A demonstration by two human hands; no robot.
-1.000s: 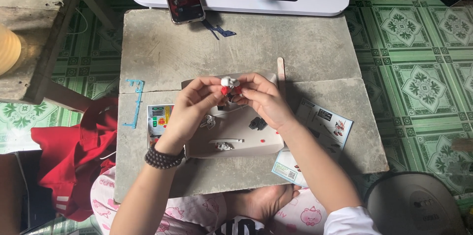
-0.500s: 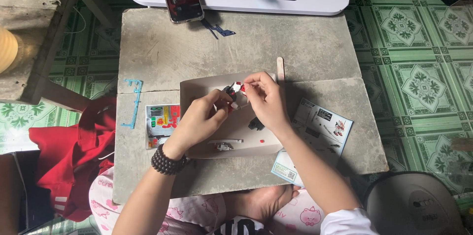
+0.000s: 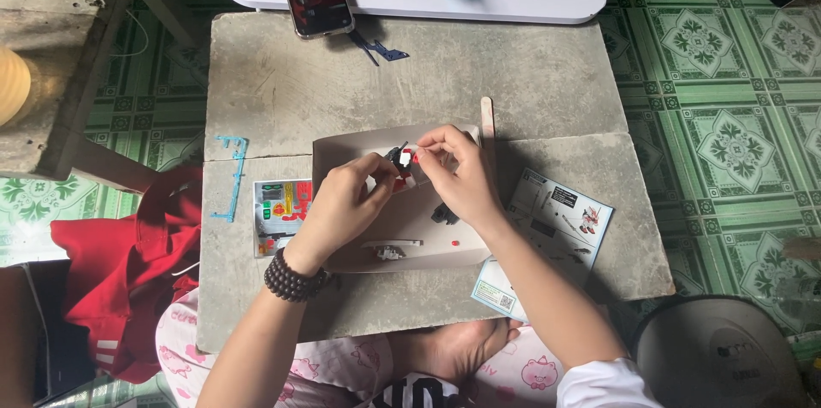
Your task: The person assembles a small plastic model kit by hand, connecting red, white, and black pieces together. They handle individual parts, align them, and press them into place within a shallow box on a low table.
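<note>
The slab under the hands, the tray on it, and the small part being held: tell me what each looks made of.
Slab: likely concrete or stone, grey, rough, mottled, matt. Tray: probably cardboard, beige, dull, with a folded-up wall. Small part, held between left hand and right hand: seemingly moulded plastic, black, red and white.

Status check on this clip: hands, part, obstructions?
Left hand and right hand both pinching small black-and-red plastic model part over shallow cardboard tray. Nothing blocking.

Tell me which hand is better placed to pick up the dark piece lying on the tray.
Right. The right hand hovers just above the dark piece on the tray; the left hand sits farther away, pinching the small model part.
</note>
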